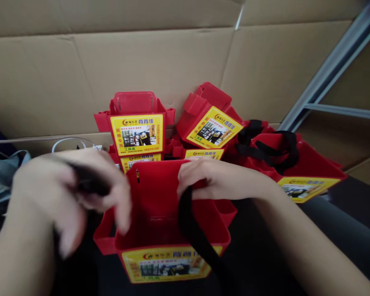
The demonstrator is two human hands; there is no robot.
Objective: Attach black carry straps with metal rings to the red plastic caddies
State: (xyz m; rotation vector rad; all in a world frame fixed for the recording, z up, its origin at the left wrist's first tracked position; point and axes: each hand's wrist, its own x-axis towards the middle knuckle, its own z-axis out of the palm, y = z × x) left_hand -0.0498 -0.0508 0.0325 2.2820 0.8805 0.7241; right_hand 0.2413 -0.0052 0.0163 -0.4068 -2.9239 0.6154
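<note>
A red plastic tool box (156, 213) with a yellow label lies in front of me, its open top facing up. My right hand (209, 179) rests on its far right rim and pinches a black strap (197, 238) that runs down across the box. Blurred, my left hand (70, 193) hovers over the box's left side with its fingers curled around the strap's other black end (89, 183).
Behind the box, several more red tool boxes (138, 123) with yellow labels are piled against a cardboard wall (142, 57). One at the right (299, 164) carries a black strap. A grey metal frame (329, 70) stands at the right, white cables (68, 142) at the left.
</note>
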